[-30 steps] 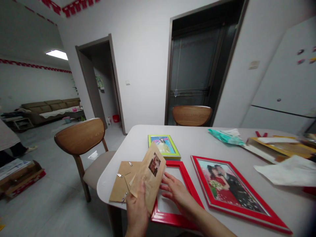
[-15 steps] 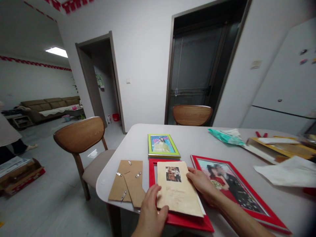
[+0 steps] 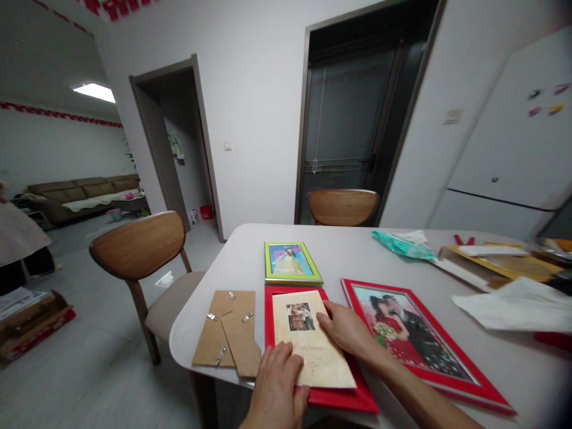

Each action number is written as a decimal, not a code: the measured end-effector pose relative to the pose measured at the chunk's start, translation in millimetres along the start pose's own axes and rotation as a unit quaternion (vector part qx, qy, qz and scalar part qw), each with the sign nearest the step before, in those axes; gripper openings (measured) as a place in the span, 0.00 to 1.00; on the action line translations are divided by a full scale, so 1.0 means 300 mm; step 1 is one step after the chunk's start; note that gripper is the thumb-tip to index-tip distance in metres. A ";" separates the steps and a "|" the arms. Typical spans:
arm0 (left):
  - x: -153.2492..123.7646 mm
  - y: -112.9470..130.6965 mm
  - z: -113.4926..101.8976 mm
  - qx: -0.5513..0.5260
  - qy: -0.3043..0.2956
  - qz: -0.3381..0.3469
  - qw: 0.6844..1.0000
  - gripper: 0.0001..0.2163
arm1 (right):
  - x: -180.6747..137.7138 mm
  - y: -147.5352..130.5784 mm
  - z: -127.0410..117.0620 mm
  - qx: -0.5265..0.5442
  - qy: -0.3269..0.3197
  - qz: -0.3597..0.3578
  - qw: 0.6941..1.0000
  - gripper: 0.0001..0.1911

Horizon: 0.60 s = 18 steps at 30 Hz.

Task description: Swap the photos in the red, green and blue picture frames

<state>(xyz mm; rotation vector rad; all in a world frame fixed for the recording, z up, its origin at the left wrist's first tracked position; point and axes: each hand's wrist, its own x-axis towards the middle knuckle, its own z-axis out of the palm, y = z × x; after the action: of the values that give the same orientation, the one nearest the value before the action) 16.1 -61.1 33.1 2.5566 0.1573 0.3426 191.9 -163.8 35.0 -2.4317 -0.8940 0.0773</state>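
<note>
A cream sheet [image 3: 319, 363] with a small printed photo and faint lettering lies over a red picture frame [image 3: 366, 400], slightly askew, with the frame's border showing around it. My left hand [image 3: 277, 384] is at the sheet's lower left edge, fingers bent over it and thumb near its bottom corner. At the upper right edge, my right hand [image 3: 346, 328] has its fingers on the sheet; the thumb is partly hidden. Left of the frame is a brown backing board [image 3: 208, 345] with metal clips and a stand flap [image 3: 240, 351].
A green-framed picture [image 3: 292, 263] lies behind the red frame. To the right is a larger red-framed couple photo [image 3: 415, 339]. Teal packaging [image 3: 402, 245], white paper [image 3: 504, 307] and a yellow envelope [image 3: 509, 267] lie farther right. Wooden chairs [image 3: 140, 244] flank the table; a person [image 3: 22, 235] stands far left.
The cream sheet has come down flatter over the red frame and shifted a little left. My left fingers have slid farther over its edge, and my right hand has moved left with it.
</note>
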 end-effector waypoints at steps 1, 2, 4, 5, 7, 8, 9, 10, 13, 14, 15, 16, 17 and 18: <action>0.003 0.006 -0.005 0.006 -0.007 -0.004 1.000 0.15 | -0.004 -0.002 0.001 -0.051 0.003 0.002 0.999 0.16; 0.006 0.010 -0.007 0.013 -0.013 -0.005 1.000 0.15 | -0.009 -0.006 0.004 -0.096 0.005 0.008 0.995 0.16; 0.011 0.013 -0.007 0.024 -0.022 0.001 0.999 0.16 | -0.016 -0.016 0.010 -0.162 0.009 0.022 0.986 0.17; 0.012 0.012 -0.004 0.029 -0.024 0.005 0.999 0.16 | -0.018 -0.021 0.013 -0.182 0.011 0.026 0.983 0.18; 0.012 0.007 0.004 0.038 -0.020 0.010 0.999 0.16 | -0.019 -0.024 0.017 -0.202 0.015 0.027 0.979 0.17; 0.009 0.002 0.009 0.042 -0.016 0.013 0.999 0.16 | -0.019 -0.024 0.017 -0.206 0.017 0.024 0.978 0.17; 0.003 -0.006 0.013 0.045 -0.010 0.018 0.999 0.17 | -0.019 -0.022 0.017 -0.207 0.018 0.021 0.978 0.16; -0.005 -0.018 0.015 0.047 -0.004 0.029 0.998 0.17 | -0.020 -0.020 0.016 -0.205 0.018 0.018 0.978 0.16; -0.049 -0.079 -0.001 0.052 0.025 0.074 0.996 0.18 | -0.034 -0.028 0.012 -0.175 0.019 -0.003 0.984 0.16; -0.067 -0.108 -0.016 0.057 0.038 0.075 0.995 0.19 | -0.043 -0.040 0.011 -0.155 0.018 -0.020 0.988 0.16; -0.086 -0.140 -0.035 0.065 0.050 0.062 0.995 0.20 | -0.054 -0.058 0.013 -0.131 0.016 -0.044 0.990 0.16; -0.105 -0.174 -0.059 0.075 0.060 0.033 0.995 0.21 | -0.066 -0.083 0.016 -0.108 0.011 -0.074 0.991 0.16; -0.122 -0.208 -0.085 0.087 0.066 -0.008 0.994 0.22 | -0.079 -0.113 0.021 -0.086 0.005 -0.104 0.991 0.16; -0.137 -0.241 -0.112 0.101 0.066 -0.053 0.991 0.24 | -0.092 -0.148 0.030 -0.069 -0.005 -0.133 0.989 0.16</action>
<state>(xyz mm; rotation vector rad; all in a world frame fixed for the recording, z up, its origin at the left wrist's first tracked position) -35.6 9.5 13.0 2.7109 0.3930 0.4774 142.3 -148.4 46.5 -2.4126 -1.2576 -0.0737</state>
